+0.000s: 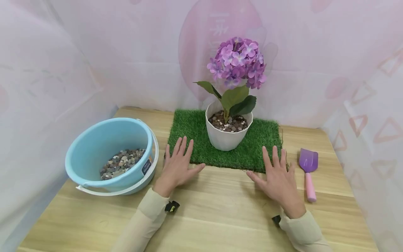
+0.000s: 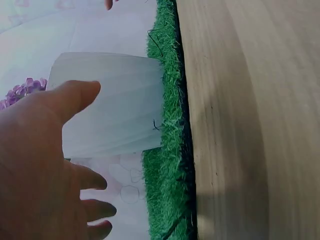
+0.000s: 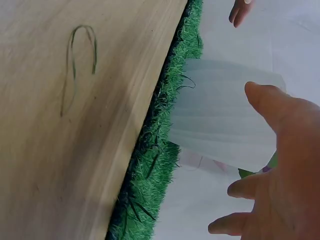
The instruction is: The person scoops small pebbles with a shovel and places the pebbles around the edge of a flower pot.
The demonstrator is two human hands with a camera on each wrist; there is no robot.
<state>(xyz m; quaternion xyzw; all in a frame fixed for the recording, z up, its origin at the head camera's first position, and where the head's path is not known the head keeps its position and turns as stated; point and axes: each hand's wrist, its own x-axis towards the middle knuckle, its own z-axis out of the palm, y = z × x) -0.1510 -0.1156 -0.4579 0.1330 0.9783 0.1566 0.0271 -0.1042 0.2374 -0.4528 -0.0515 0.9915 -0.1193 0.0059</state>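
My left hand [image 1: 178, 167] is spread, palm down, at the front left edge of a green artificial grass mat [image 1: 195, 133]. On the other side my right hand [image 1: 278, 180] lies spread the same way, its fingertips over the mat's front right corner. Neither hand holds anything. Between and beyond them a white pot [image 1: 225, 140] stands upright on the mat, with pebbles [image 1: 233, 124] around the stem of a purple hydrangea [image 1: 237, 63]. Both wrist views show the pot's side wall [image 2: 115, 105] past the thumb, apart from the fingers.
A light blue bucket [image 1: 73, 154] with a white handle stands at the left, partly filled with pebbles [image 1: 122, 162]. To the right lies a small shovel [image 1: 309, 168] with a purple blade and pink handle. Pale printed sheets [image 1: 145, 77] enclose the wooden table [image 1: 217, 206].
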